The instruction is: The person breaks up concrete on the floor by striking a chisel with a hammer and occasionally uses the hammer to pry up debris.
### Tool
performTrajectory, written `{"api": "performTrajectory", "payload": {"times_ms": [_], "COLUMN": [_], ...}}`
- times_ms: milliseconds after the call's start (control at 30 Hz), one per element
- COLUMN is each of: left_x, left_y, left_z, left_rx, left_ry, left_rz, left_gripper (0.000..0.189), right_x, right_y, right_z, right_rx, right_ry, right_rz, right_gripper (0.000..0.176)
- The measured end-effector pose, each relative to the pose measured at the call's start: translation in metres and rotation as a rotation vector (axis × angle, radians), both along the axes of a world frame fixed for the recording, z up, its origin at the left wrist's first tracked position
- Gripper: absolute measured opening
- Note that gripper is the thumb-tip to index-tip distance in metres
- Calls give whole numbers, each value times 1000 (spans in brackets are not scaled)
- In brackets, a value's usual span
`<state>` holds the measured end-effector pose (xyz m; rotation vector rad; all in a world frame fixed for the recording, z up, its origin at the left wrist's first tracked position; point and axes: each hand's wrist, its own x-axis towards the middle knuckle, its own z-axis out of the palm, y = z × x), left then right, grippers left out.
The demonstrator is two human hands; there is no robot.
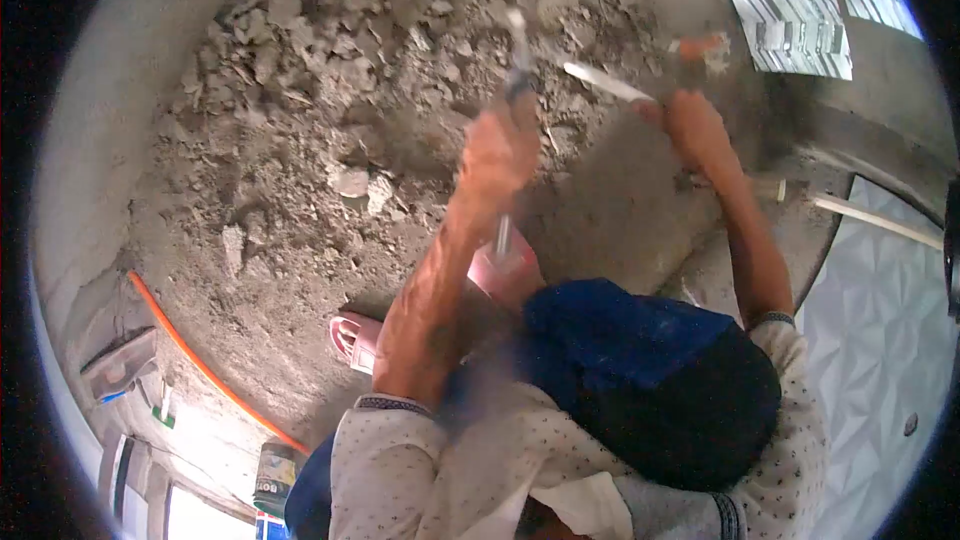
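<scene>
My left hand [500, 150] is closed around a narrow tool [520, 50]. The tool's upper end is blurred, and a pale shaft shows below the fist. To the right, my right hand [695, 130] grips the end of a long whitish strip or blade [605, 82], which points up and left towards the other tool. The two do not visibly touch. Both hands are above ground covered with broken rubble [350, 180] and loose grey soil. A blurred orange object [700, 46] lies just above my right hand.
Pink sandals [355, 338] are at the feet. An orange hose [205, 365] curves along the lower left, near a trowel [120, 365] and a dark can [275, 470]. Patterned tiles [790, 20] stand upper right. A white textured panel [875, 340] and wooden strip [880, 220] are at right.
</scene>
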<state>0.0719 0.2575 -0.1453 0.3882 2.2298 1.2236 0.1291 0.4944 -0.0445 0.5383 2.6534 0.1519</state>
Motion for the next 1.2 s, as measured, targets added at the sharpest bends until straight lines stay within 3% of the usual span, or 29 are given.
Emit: {"api": "performTrajectory", "payload": {"times_ms": [67, 100, 200, 267, 333, 400, 433, 467, 533, 600, 667, 700, 800, 833, 867, 933, 1067, 1133, 1200], "left_x": [-17, -11, 13, 30, 16, 6, -17, -27, -34, -23, 8, 38, 25, 17, 10, -26, -27, 0, 30], "left_y": [-4, 7, 22, 13, 3, -4, -6, -4, 4, 20, 25, 22, 8, 2, -3, -2, 12, 30, 27], "left_z": [54, 59, 46, -3, -2, 9, 44, 66, 79, 65, 22, -34, 1, 2, 5, 59, 77, 40, 9], "left_rx": [57, 12, 87, -52, -91, 30, -14, -16, 354, 535, 139, -86, 88, 147, 102, 10, 373, 411, 120], "left_ry": [-195, 53, -81, 43, 12, -3, -260, -202, -183, -217, 130, 632, 182, 254, 82, -143, -86, 34, 44], "left_rz": [239, 410, 527, 133, -76, 131, 177, 313, 552, 763, 449, 5, 5, -6, 5, 214, 680, 799, 357], "left_gripper": [43, 44, 44, 45, 48, 54, 55, 48, 41, 39, 35, 34, 33, 39, 44, 54, 48, 43, 47], "right_x": [13, 14, 16, 15, 10, 16, 23, 28, 37, 34, 27, 26, 18, 21, 26, 23, 31, 23, 20], "right_y": [2, 3, 14, 9, -2, 7, 11, 17, 22, 20, 11, 7, 8, 9, 7, 12, 17, 12, 11], "right_z": [-5, -7, -16, -12, 0, -8, -13, -18, -23, -19, -14, -10, -4, -3, -3, -1, -10, -5, -4], "right_rx": [9, -7, -69, -79, -46, -28, -21, -23, -24, -24, -19, -8, -16, -31, -27, 2, -20, -27, -21], "right_ry": [1, 18, 76, 71, 40, -18, -48, -8, 79, 79, 66, 44, -62, -113, -153, -180, 29, 48, 13], "right_rz": [21, 25, 30, 2, -69, -43, -40, 5, 109, 36, -15, -36, -73, -86, -77, -58, -1, 1, 2], "right_gripper": [58, 57, 56, 55, 54, 52, 52, 51, 50, 52, 53, 54, 57, 59, 56, 52, 58, 56, 56]}}
